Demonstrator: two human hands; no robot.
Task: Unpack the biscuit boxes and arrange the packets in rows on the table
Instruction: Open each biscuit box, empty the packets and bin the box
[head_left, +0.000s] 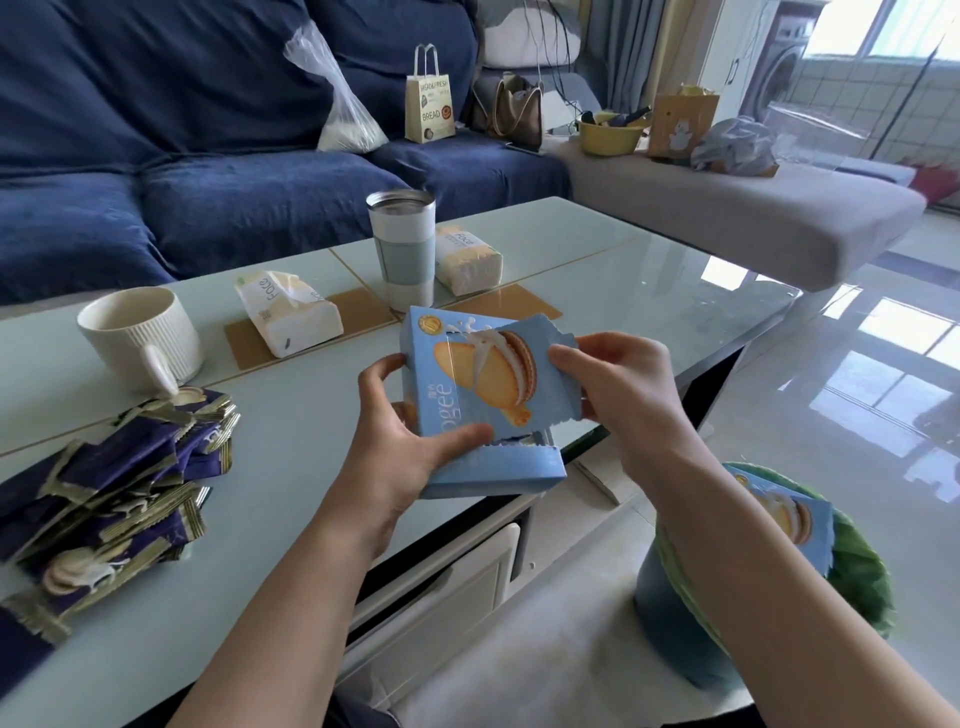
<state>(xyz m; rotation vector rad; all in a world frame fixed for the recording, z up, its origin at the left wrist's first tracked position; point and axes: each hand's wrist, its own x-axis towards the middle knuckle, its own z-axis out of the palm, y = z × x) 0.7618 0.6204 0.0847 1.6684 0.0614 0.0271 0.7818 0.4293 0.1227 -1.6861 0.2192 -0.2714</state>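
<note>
A light blue biscuit box (467, 384) with a sandwich-biscuit picture is held above the table's near edge. My left hand (410, 441) grips its lower left side, thumb on the front. My right hand (613, 384) pinches the box's torn front flap at the right and holds it lifted away from the box. Inside the opening a bit of packet shows. A pile of several dark purple biscuit packets (114, 488) lies heaped on the pale glass table (291, 447) at the left. A torn-open blue box (779, 514) sits in the bin at the lower right.
A cream ribbed mug (140, 338), two tissue packs (285, 312) (467, 257) and a steel tumbler (402, 249) stand on the table's far side. A blue sofa (208, 182) lies behind. A bin with a green liner (852, 571) stands on the floor at the right.
</note>
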